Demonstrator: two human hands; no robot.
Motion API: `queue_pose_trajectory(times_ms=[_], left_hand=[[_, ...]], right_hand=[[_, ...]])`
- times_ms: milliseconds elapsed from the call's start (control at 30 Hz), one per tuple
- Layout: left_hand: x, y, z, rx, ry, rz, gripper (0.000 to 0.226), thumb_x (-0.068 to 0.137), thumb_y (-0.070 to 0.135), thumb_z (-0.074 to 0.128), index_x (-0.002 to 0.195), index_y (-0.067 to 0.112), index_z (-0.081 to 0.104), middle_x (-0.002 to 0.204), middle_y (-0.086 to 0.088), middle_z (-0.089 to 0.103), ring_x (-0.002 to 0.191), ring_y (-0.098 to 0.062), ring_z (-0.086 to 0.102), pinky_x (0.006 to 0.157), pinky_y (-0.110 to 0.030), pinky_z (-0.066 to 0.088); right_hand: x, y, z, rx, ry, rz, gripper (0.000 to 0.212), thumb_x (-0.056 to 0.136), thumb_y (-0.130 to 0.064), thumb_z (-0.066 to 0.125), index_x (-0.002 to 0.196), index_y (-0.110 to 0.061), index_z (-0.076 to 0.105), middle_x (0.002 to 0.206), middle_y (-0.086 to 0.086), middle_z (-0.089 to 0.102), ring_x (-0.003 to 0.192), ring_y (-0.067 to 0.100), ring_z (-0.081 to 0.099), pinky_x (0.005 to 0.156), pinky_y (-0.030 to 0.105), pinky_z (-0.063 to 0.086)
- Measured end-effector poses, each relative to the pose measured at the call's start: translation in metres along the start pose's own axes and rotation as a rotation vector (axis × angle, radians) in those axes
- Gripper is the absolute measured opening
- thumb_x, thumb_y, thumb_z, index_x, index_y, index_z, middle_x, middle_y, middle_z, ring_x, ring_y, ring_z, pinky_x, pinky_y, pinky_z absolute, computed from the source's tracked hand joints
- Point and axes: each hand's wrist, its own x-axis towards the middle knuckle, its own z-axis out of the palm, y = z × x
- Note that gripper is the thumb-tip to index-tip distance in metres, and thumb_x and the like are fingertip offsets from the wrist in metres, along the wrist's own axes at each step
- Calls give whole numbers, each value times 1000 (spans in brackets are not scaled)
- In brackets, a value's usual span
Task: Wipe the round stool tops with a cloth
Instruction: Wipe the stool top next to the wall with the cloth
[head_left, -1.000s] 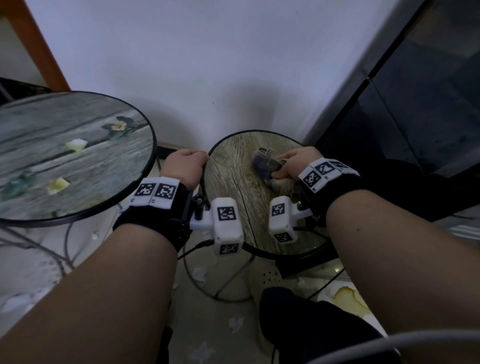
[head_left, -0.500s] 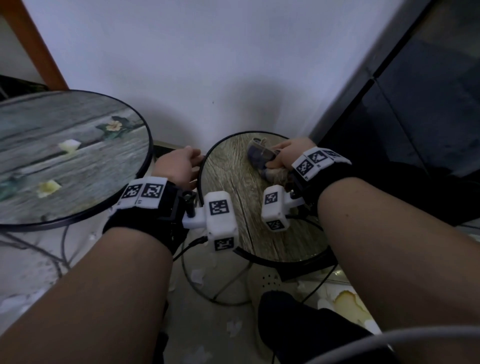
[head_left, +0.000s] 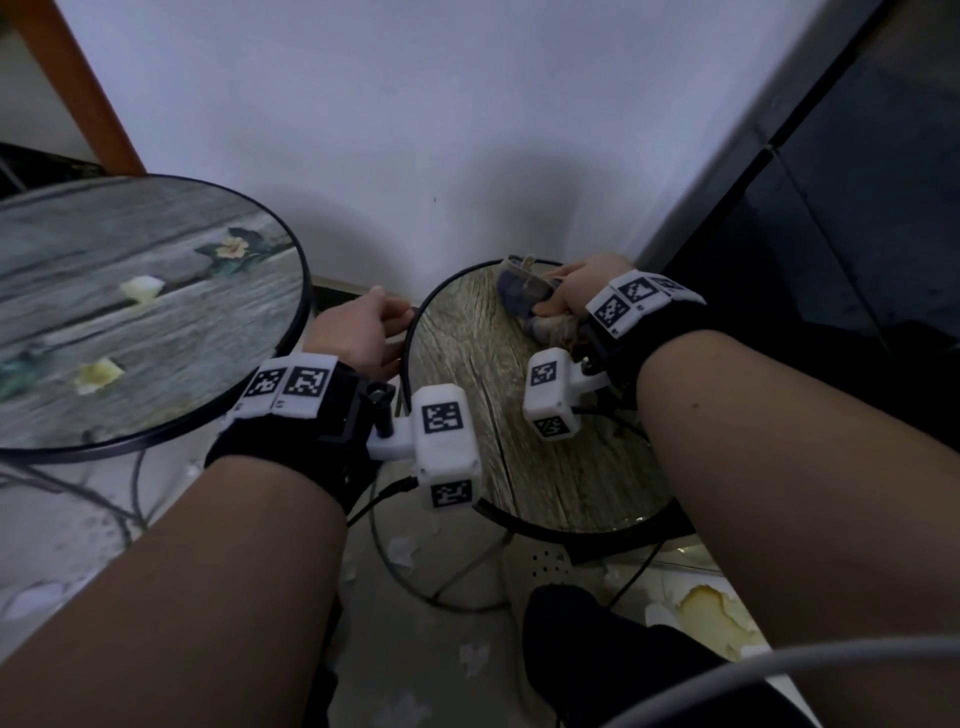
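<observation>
Off to the side of my left hand stands the big stool, a round top printed with grey weathered planks and flowers inside a thin black rim, pale scraps lying on it. Between my hands is the small stool, round, brown wood grain, black-rimmed. Both wrists wear black bands with white blocks bearing square black-and-white codes. My left fingers curl round the small stool's rim. My right hand clutches a crumpled grey cloth pressed onto its far edge.
</observation>
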Motion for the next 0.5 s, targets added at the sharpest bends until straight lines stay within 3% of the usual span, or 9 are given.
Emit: queue_pose_trajectory(times_ms=[233, 300, 400, 500], left_hand=[[0, 0, 3, 6, 16, -5, 30, 100, 25, 38, 81, 12, 56, 81, 3, 61, 69, -11, 56, 62, -22, 44], [1, -1, 2, -1, 30, -16, 30, 100, 26, 39, 81, 13, 56, 81, 3, 62, 68, -12, 56, 63, -24, 45], [2, -1, 0, -31, 26, -34, 29, 99, 27, 40, 79, 13, 56, 80, 3, 63, 69, -14, 57, 68, -26, 45], [3, -3, -2, -41, 10, -49, 26, 96, 26, 44, 78, 15, 59, 74, 6, 67, 70, -14, 59, 72, -28, 47]], right_hand=[[8, -5, 0, -49, -5, -9, 49, 76, -11, 75, 123, -17, 60, 128, -4, 58, 116, 18, 57, 47, 6, 44], [7, -9, 0, -145, 14, -56, 44, 79, -18, 73, 121, -16, 61, 127, -1, 59, 114, 19, 58, 60, 9, 49], [5, -17, 1, -500, 115, -209, 46, 88, -44, 58, 120, -11, 63, 125, 6, 61, 111, 24, 59, 91, 31, 51], [7, -22, 0, -655, 74, -248, 48, 87, -48, 56, 117, -12, 65, 123, 8, 63, 108, 25, 61, 95, 36, 50]])
